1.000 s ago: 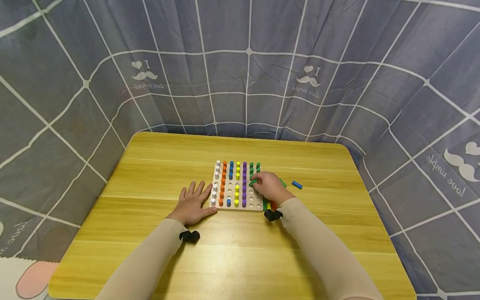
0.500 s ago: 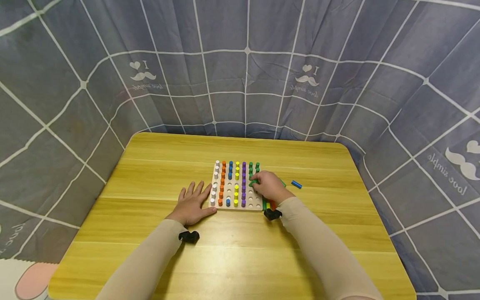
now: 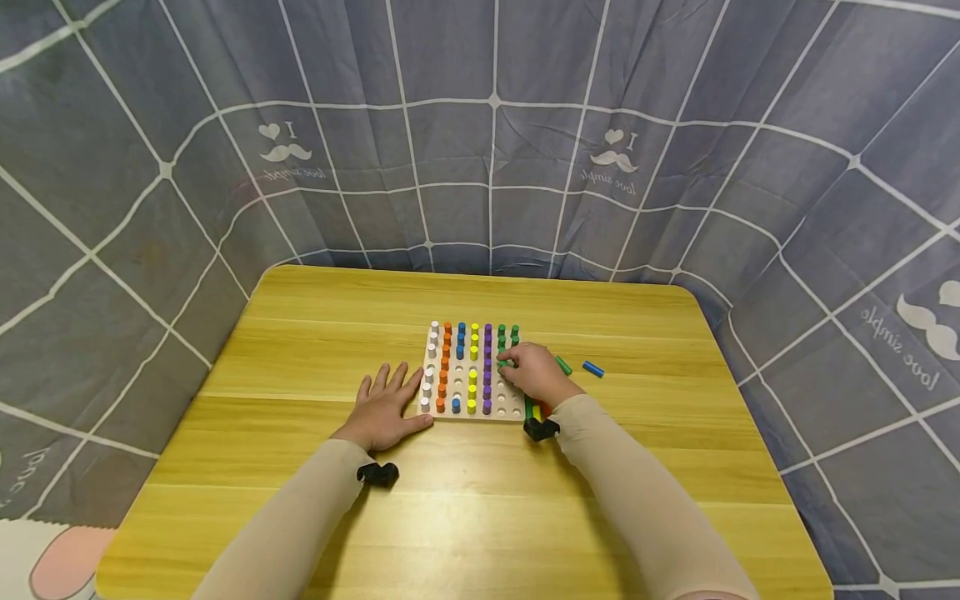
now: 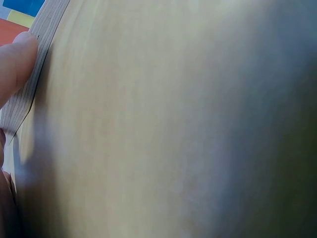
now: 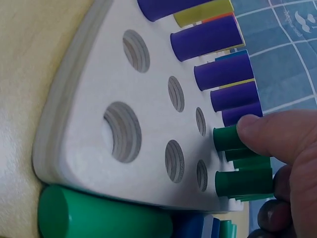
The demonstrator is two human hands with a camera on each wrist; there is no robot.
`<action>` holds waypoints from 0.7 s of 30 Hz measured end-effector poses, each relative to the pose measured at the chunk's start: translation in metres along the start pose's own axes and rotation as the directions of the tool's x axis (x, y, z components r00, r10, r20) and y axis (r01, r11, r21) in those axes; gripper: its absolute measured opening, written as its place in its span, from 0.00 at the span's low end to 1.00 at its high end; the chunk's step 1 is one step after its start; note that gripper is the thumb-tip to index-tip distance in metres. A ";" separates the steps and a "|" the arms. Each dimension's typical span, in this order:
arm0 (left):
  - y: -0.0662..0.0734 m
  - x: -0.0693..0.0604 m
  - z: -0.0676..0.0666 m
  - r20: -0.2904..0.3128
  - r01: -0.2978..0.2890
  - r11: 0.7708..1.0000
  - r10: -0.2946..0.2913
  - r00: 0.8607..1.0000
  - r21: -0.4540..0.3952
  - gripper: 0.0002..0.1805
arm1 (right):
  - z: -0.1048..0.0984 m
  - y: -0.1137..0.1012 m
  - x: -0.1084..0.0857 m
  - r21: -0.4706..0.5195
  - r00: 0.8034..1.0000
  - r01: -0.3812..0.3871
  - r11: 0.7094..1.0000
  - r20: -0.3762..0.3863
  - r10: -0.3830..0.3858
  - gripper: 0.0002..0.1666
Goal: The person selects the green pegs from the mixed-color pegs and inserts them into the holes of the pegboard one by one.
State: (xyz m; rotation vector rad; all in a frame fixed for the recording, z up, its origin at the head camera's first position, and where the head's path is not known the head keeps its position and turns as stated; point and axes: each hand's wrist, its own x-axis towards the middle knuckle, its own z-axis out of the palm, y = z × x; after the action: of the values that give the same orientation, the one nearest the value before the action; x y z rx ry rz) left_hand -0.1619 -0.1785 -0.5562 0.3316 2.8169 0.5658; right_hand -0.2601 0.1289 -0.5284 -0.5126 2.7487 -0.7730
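A pale wooden pegboard lies mid-table, with columns of white, orange, blue, yellow, purple and green pegs. My right hand is over its right side. The right wrist view shows my thumb against a green peg that stands in a hole, the fingers curled behind it. Another green peg stands beside it, close to the fingers. Several open holes lie nearer the front corner. My left hand rests with fingers spread at the board's left side, and its thumb touches the board's edge.
A loose green peg and a loose blue peg lie right of the board on the wooden table. More loose pegs, among them a large green peg, lie along its right edge. A grey checked curtain surrounds the table.
The green peg at my right fingertips was tilted and now stands in the board. My right hand has shifted slightly left, showing more of the loose green peg. The left hand stays still.
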 end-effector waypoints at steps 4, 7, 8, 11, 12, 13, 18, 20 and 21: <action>0.000 0.001 0.000 0.001 -0.003 1.000 0.003 1.000 -0.001 0.53 | 0.000 0.000 0.000 0.049 1.000 -0.007 0.999 0.003 0.007 0.18; 0.000 0.002 0.001 0.003 -0.001 1.000 0.001 1.000 0.010 0.53 | 0.000 0.000 0.000 0.066 1.000 -0.013 0.998 0.011 0.012 0.18; 0.000 0.002 0.001 0.001 -0.002 1.000 0.002 1.000 0.008 0.53 | 0.000 -0.001 0.000 0.069 1.000 -0.015 0.997 0.012 0.014 0.18; 0.001 0.002 0.000 0.001 0.001 1.000 -0.001 1.000 0.007 0.53 | -0.001 -0.002 -0.001 0.076 1.000 -0.019 0.997 0.011 0.018 0.19; 0.001 0.001 0.000 -0.002 -0.001 1.000 0.001 1.000 0.003 0.53 | -0.001 -0.002 -0.001 0.078 1.000 -0.020 0.997 0.011 0.019 0.19; 0.001 0.001 0.000 -0.001 0.001 1.000 -0.001 1.000 0.003 0.53 | -0.001 -0.002 -0.001 0.080 1.000 -0.019 0.997 0.010 0.018 0.19; 0.002 0.000 0.000 -0.005 -0.001 1.000 0.001 1.000 -0.001 0.53 | -0.001 -0.001 -0.002 0.085 1.000 -0.019 0.996 0.011 0.018 0.20; 0.001 0.000 0.000 -0.005 0.001 1.000 -0.001 1.000 0.003 0.53 | -0.001 0.000 -0.003 0.098 1.000 -0.025 0.995 0.011 0.024 0.21; 0.001 0.001 0.001 -0.006 0.001 1.000 0.000 1.000 0.004 0.53 | -0.001 0.000 -0.004 0.109 1.000 -0.029 0.994 0.012 0.028 0.22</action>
State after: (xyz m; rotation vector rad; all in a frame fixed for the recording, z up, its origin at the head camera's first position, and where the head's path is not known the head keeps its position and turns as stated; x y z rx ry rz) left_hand -0.1622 -0.1770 -0.5563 0.3304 2.8243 0.5626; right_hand -0.2570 0.1308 -0.5269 -0.4522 2.6804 -0.9045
